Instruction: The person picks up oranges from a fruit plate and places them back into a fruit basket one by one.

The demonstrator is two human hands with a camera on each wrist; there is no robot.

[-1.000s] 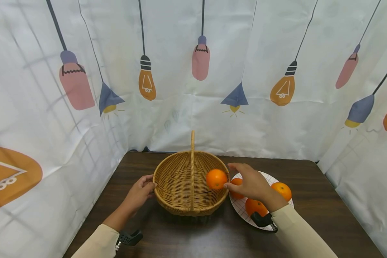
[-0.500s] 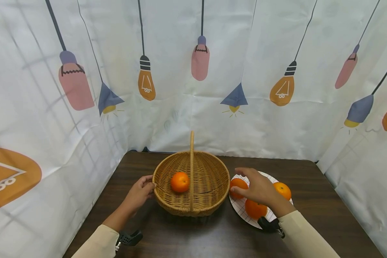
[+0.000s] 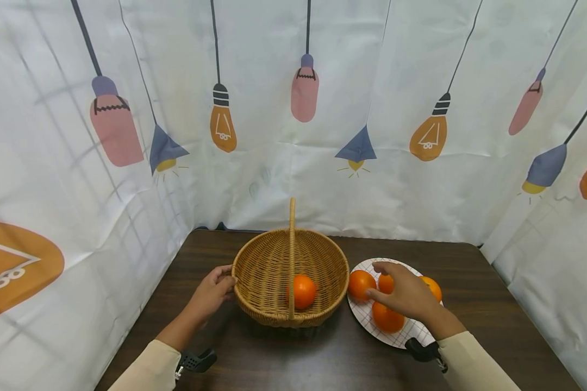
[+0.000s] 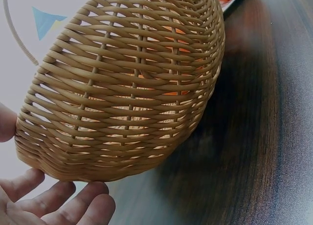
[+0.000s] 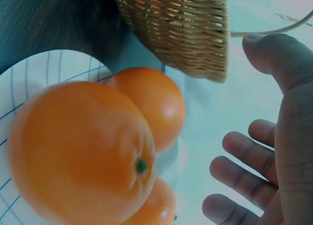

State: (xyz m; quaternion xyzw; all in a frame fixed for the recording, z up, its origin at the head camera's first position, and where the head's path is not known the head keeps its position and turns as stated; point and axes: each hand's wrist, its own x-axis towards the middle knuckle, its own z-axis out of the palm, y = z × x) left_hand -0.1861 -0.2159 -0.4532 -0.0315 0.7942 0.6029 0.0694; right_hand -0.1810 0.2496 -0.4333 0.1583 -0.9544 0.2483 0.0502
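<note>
- White curtain printed with hanging lamps backed a dark wood-grain table, where a person in cream sleeves worked barehanded.
- At centre stood a wicker basket, upright, its handle arching above; one orange lay inside, toward the near side and just right of the handle.
- Just beside the basket, to the right, a white grid-patterned plate bore more of the fruit.
- Thumb and fingers of the left hand gripped the basket's left rim. Over the plate hovered the right hand, thumb and fingers spread apart, holding nothing.
- Trouble, to a bystander's eye, could have come from a clumsy dip of the right hand, nudging crowded fruit over the plate's edge. A hard tug by the left hand might have tipped the basket or set its orange rolling.
- Counted: two hands, one basket, one plate and five oranges, one in the basket and four on the plate, two of those partly hidden by the right hand.
</note>
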